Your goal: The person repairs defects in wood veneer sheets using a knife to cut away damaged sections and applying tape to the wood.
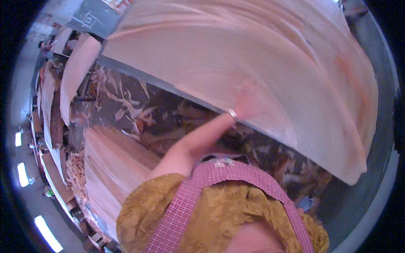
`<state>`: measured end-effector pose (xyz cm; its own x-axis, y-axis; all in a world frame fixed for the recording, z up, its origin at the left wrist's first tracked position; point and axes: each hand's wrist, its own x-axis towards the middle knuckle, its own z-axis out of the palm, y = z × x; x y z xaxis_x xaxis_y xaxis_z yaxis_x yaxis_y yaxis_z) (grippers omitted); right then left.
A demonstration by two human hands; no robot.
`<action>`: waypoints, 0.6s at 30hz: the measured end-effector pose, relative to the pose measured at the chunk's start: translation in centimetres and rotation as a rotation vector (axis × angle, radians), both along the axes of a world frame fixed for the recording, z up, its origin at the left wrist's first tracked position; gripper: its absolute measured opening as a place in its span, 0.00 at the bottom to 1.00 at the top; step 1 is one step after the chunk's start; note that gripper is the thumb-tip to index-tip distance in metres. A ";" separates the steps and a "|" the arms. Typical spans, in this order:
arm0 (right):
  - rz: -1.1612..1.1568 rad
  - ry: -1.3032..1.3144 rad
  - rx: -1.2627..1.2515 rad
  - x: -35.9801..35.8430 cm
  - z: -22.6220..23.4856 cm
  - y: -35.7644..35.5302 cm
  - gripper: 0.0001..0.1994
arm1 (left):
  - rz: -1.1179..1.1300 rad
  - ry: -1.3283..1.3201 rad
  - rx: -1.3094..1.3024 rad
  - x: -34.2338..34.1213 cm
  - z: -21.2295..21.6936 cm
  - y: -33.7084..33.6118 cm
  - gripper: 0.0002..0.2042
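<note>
- Fingers of the left hand blur against the pale wood sheet; how wide they spread, I cannot tell.
- That sheet lies rippled across the worktop, before the person.
- Right hand: cannot be made out.
- Torn scraps litter the floor.

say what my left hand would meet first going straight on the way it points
Probably the pale sheet itself: it spreads directly ahead of your left hand. Blur leaves unclear whether they touch now.
</note>
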<state>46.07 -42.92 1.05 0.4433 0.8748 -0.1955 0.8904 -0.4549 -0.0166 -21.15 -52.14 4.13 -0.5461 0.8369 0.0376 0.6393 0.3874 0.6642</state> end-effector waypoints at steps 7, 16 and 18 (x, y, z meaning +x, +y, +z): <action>-0.094 1.150 0.260 -29.1 -3.1 2.7 0.24 | 0.018 0.124 0.194 -20.2 9.3 -12.6 0.17; 0.374 1.429 0.086 -71.7 6.4 -9.8 0.15 | 0.658 0.242 0.647 -56.5 20.1 -25.3 0.12; 0.441 1.518 0.034 -79.5 6.8 -11.2 0.15 | 0.599 0.134 0.911 -65.2 24.4 -27.1 0.17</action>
<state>-33.45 -54.09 7.86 -0.4192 0.8898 -0.1805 0.0924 -0.1559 -0.9834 -86.30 -79.22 28.49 -0.7999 0.0661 0.5965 0.5999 0.0591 0.7979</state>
